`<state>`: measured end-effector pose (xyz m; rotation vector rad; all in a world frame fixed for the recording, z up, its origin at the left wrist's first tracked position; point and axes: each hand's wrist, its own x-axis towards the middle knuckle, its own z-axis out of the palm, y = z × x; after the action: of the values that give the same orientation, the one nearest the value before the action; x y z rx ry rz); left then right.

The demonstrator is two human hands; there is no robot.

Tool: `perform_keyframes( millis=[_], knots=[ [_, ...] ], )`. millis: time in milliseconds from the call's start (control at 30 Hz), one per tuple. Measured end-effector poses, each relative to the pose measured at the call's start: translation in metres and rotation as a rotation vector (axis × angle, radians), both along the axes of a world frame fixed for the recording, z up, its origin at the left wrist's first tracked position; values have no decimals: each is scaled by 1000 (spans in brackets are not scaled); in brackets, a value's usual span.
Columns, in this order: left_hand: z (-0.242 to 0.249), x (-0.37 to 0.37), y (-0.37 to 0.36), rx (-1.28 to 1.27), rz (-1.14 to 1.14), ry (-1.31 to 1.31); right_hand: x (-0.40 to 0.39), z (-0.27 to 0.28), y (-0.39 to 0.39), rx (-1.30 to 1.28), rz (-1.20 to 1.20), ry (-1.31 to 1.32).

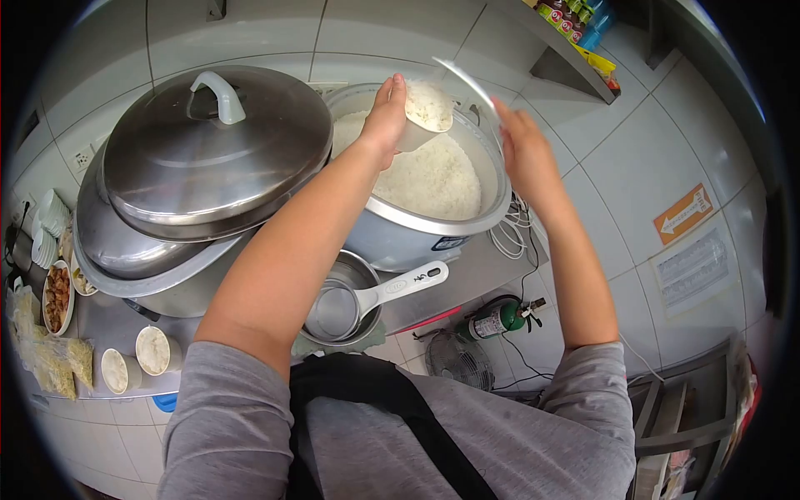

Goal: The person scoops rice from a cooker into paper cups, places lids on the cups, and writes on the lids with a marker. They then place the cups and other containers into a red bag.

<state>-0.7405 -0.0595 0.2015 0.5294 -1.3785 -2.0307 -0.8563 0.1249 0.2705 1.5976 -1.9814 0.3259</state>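
My left hand [387, 121] is closed round a white cup [422, 137] heaped with cooked rice [428, 103], above the big rice cooker [400, 218]. White rice [433, 179] fills much of the pot below. In my right hand [525, 150] is a white rice paddle [463, 77], raised beside the cup at the pot's right rim. The paddle appears edge-on, apart from the rice in the pot. In front of the cooker, a metal bowl [372, 327] holds a white-handled scoop [404, 286].
Left of the cooker stands another large pot with a metal lid [217, 167] on top. Two cups of rice [153, 350], plastic bags [50, 350] and a dish of browned food [57, 297] sit at the left. A fan [458, 358] and a green extinguisher [492, 321] are on the floor.
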Motion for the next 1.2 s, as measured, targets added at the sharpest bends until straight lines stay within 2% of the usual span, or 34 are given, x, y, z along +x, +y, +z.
perform_keyframes(
  millis=[100, 167, 300, 367, 400, 467, 567, 633, 700, 833, 900, 933, 1033, 1100, 1167, 1200],
  knots=[
    [0, -1, 7, -33, -39, 3, -3, 3, -1, -10, -20, 80],
    [1, 3, 8, -46, -34, 14, 0, -8, 2, 70, 4, 357],
    [-5, 7, 10, -24, 10, 40, -2, -6, 19, 96, 43, 361],
    [-5, 9, 8, -19, 17, 65, -1, 6, 25, 44, 21, 78],
    [-5, 10, 8, -14, 8, 77, -10, 2, 25, 46, 24, 79],
    [-5, 8, 11, -7, -5, 87, -30, -11, 23, -95, 105, -150],
    [-8, 5, 14, -20, -22, 65, 7, -30, 9, 19, 7, -34],
    [-13, 3, 14, 9, -44, 83, 11, -18, 12, 52, -35, -21],
    [-13, 4, 12, 9, -59, 77, 6, -7, 19, -89, 81, -171],
    [-8, 9, 18, 18, -106, 79, 11, -23, 22, -6, 59, -118],
    [-7, 11, 18, 0, -98, 70, -4, -13, 17, -99, 181, -305],
    [-6, 12, 18, -15, -93, 59, -12, -7, 15, -100, 182, -306],
    [-1, 17, 19, -28, -95, 27, -19, -5, 15, -153, 155, -202],
    [2, 17, 20, -25, -92, 43, 0, -25, 11, -31, -48, 57],
    [2, 18, 21, -12, -80, 63, 7, -24, 12, 7, -43, -28],
    [1, 20, 21, -6, -70, 75, -3, -26, 13, -124, 31, -69]
  ],
)
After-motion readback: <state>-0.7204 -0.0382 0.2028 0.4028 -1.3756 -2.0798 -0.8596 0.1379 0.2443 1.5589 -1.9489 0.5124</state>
